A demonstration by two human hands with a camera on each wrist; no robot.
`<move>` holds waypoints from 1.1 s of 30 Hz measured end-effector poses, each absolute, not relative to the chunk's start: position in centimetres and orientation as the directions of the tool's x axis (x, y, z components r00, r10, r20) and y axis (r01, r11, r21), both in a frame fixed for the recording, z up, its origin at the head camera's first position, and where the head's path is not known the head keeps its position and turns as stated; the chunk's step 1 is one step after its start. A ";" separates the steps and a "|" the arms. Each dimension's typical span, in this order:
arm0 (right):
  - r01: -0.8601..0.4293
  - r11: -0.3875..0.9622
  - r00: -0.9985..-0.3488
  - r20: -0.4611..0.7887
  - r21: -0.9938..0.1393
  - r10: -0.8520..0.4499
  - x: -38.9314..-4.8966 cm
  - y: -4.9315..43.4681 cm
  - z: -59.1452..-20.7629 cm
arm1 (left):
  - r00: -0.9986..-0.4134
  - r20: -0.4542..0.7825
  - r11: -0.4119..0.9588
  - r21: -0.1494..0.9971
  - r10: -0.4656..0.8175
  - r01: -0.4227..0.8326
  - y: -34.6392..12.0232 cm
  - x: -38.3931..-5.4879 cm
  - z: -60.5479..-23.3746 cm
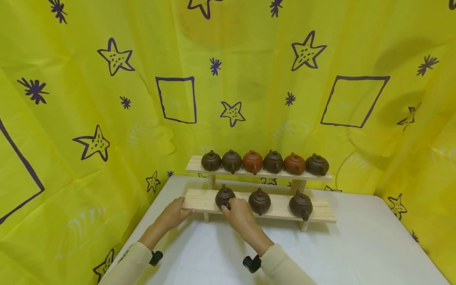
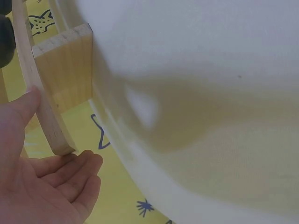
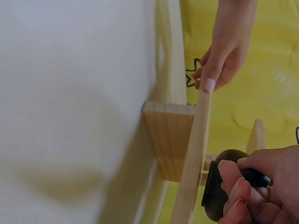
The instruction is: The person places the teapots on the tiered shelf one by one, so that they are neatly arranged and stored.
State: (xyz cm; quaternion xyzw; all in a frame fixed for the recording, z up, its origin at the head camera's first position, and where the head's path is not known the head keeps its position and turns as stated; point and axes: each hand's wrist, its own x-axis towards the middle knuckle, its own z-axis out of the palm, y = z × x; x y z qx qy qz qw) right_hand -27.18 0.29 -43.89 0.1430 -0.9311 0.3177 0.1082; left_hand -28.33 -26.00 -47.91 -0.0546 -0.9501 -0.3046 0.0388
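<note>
My right hand (image 1: 239,213) grips a dark brown teapot (image 1: 224,196) by the part that faces me, near the left of the lower wooden shelf. Seen from the right wrist, its fingers (image 3: 238,189) curl at the side of the dark pot (image 3: 216,193), which stands close to the board. With my left hand (image 1: 173,214) I hold the left end of that lower shelf (image 1: 199,200). Its thumb lies on the board's front edge and the other fingers reach round the end (image 2: 63,145). Two more dark teapots, a middle one (image 1: 259,202) and a right one (image 1: 301,206), share this shelf.
An upper wooden shelf (image 1: 192,164) behind carries a row of several teapots, dark brown ones (image 1: 232,161) and two reddish ones, such as the left reddish teapot (image 1: 252,161). The stand rests on a white table (image 1: 349,245). A yellow patterned curtain (image 1: 249,59) hangs around it.
</note>
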 end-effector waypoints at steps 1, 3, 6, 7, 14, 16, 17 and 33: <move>-0.322 0.761 -0.941 0.281 -0.563 -0.191 -27.3 0.2 -44.0 | -0.992 0.104 0.808 0.575 0.079 0.124 -26.0 -28.4 -48.0; -0.303 0.772 -0.947 0.270 -0.558 -0.176 -27.5 0.1 -44.3 | -0.992 0.101 0.807 0.577 0.080 0.124 -26.0 -28.4 -48.1; -0.291 0.782 -0.949 0.272 -0.551 -0.161 -27.6 -0.1 -44.5 | -0.992 0.099 0.807 0.577 0.083 0.126 -26.0 -28.4 -48.1; -0.289 0.782 -0.949 0.271 -0.552 -0.159 -27.6 -0.1 -44.6 | -0.992 0.099 0.807 0.577 0.083 0.125 -25.9 -28.3 -48.1; -0.265 0.759 -0.959 0.246 -0.594 -0.143 -28.1 -0.7 -44.9 | -0.991 0.106 0.807 0.576 0.082 0.129 -25.7 -28.3 -47.9; -0.262 0.762 -0.958 0.252 -0.592 -0.133 -28.2 -0.8 -45.0 | -0.991 0.102 0.804 0.581 0.083 0.127 -25.7 -28.3 -47.9; -0.260 0.764 -0.958 0.254 -0.590 -0.130 -28.2 -0.8 -45.1 | -0.991 0.102 0.804 0.581 0.084 0.128 -25.7 -28.3 -47.9; -0.374 0.771 -0.923 0.292 -0.516 -0.252 -23.9 5.7 -43.3 | -0.982 0.155 0.795 0.580 0.107 0.178 -25.7 -27.8 -48.5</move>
